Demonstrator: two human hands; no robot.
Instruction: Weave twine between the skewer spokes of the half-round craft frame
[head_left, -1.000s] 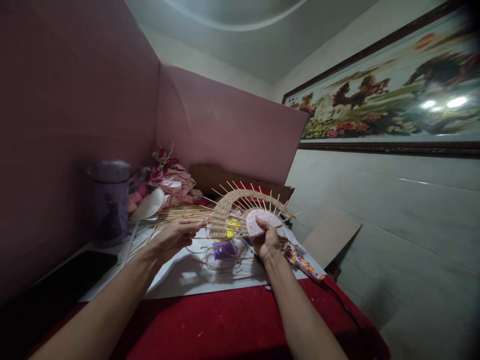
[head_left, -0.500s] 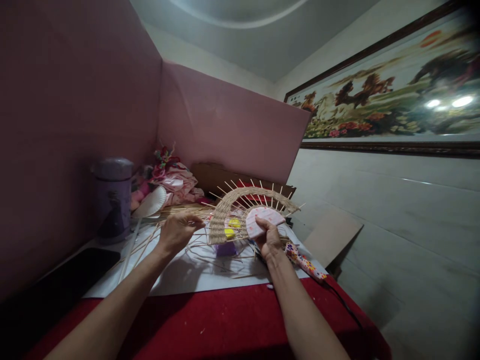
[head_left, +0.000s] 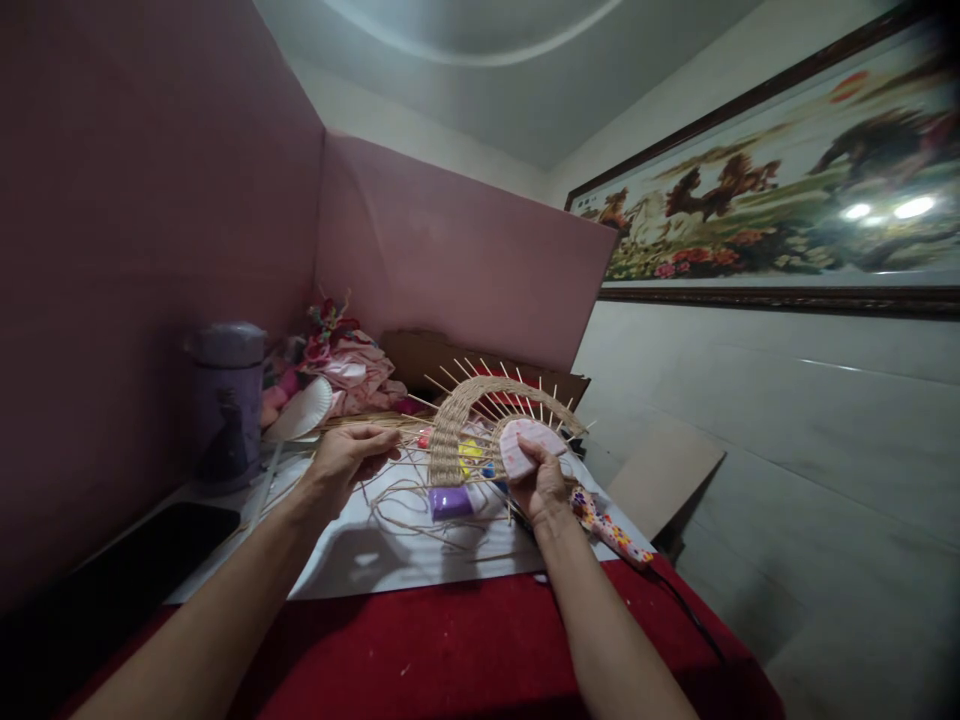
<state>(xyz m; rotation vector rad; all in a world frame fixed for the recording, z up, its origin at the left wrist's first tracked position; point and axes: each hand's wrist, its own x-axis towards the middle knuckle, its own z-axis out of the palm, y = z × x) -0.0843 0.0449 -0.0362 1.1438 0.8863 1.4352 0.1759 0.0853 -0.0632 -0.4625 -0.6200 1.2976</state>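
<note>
A fan-shaped woven piece (head_left: 448, 440) with thin sticks radiating past its brown band is held up over the table. My right hand (head_left: 541, 482) grips it by the pale pink half-round pad (head_left: 525, 446) at its centre, thumb on top. At the left edge of the weave, my left hand (head_left: 358, 455) has its fingers pinched together near the stick ends; a thin strand seems to be between them, too small to make out surely. Beneath the piece lie a purple packet (head_left: 451, 503) and loose strands (head_left: 397, 515) on white paper.
A purple tumbler (head_left: 229, 410), a white fan-shaped item (head_left: 304, 408) and a dark phone-like slab (head_left: 176, 535) are on the left. Pink cloth (head_left: 360, 375) is piled behind. A flower-patterned tool (head_left: 615, 530) with a black cord lies right, on the red-covered table (head_left: 420, 650).
The woven piece has shifted slightly right and turned a little, uncovering more of the purple packet. My left hand has moved slightly left, away from the band.
</note>
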